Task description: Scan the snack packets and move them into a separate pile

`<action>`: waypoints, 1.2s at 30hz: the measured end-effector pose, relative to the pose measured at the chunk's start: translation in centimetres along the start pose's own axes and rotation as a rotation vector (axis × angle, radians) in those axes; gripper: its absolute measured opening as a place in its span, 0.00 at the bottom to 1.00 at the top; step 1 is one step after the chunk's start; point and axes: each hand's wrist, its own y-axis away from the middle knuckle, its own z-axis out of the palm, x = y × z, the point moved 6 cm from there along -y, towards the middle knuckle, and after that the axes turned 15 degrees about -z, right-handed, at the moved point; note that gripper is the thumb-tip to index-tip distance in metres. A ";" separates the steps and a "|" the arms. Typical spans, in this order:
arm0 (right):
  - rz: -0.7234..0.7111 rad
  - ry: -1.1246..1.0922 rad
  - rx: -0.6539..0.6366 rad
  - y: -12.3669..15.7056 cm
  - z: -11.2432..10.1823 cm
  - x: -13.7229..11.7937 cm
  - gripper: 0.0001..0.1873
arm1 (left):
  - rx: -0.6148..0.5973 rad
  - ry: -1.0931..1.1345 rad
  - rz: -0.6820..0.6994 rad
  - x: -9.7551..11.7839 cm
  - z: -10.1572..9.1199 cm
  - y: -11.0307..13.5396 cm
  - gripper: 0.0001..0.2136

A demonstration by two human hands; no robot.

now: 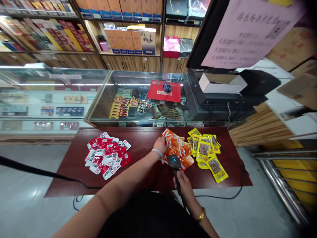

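My right hand (183,183) is wrapped round the handle of a black handheld barcode scanner (174,161), whose head shows a small blue light over the near edge of the orange packets. My left hand (160,144) is at the left side of a pile of orange snack packets (175,143), its fingers curled onto one of them; the fingertips are partly hidden. Right of that pile lie yellow snack packets (204,150), overlapping one another. A heap of red and white packets (107,153) is farther left on the dark red table (145,137).
Behind the table stands a glass display counter (99,99) with a red mouse pad (155,91) and a mouse (167,87) on top. A monitor back with a pink sign (247,36) rises at right. Cables hang near the table; a metal rack (277,185) stands right.
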 end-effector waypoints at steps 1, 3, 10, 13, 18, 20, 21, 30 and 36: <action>0.007 -0.006 0.006 -0.1 -0.6 0.0 0.29 | 0.014 -0.034 0.019 1.0 0.1 -0.5 0.27; 0.018 -0.019 0.012 -0.3 -1.6 -0.1 0.29 | 0.018 -0.117 0.078 2.9 0.5 -1.2 0.27; 0.022 -0.023 0.007 -1.0 -3.8 -0.5 0.29 | 0.009 -0.302 0.098 4.7 1.3 -1.8 0.27; 0.021 -0.011 -0.022 -1.5 -3.6 -0.6 0.29 | 0.002 -0.276 0.106 3.3 0.9 -0.6 0.25; -0.091 -0.002 -0.107 -2.8 -0.7 -2.5 0.26 | -0.035 -0.175 -0.040 -1.7 -0.6 2.0 0.24; -0.125 0.009 -0.134 -3.4 1.1 -3.3 0.26 | -0.036 -0.131 -0.065 -3.6 -1.5 3.1 0.24; -0.126 0.018 -0.150 -3.7 2.1 -3.5 0.26 | -0.034 -0.107 -0.079 -4.6 -2.0 3.5 0.24; -0.090 0.083 -0.337 -2.9 11.6 -2.6 0.25 | 0.046 -0.034 -0.299 -14.8 -7.8 6.4 0.24; -0.053 0.090 -0.447 -1.7 16.0 -1.8 0.27 | 0.166 -0.155 -0.467 -23.2 -12.2 8.1 0.24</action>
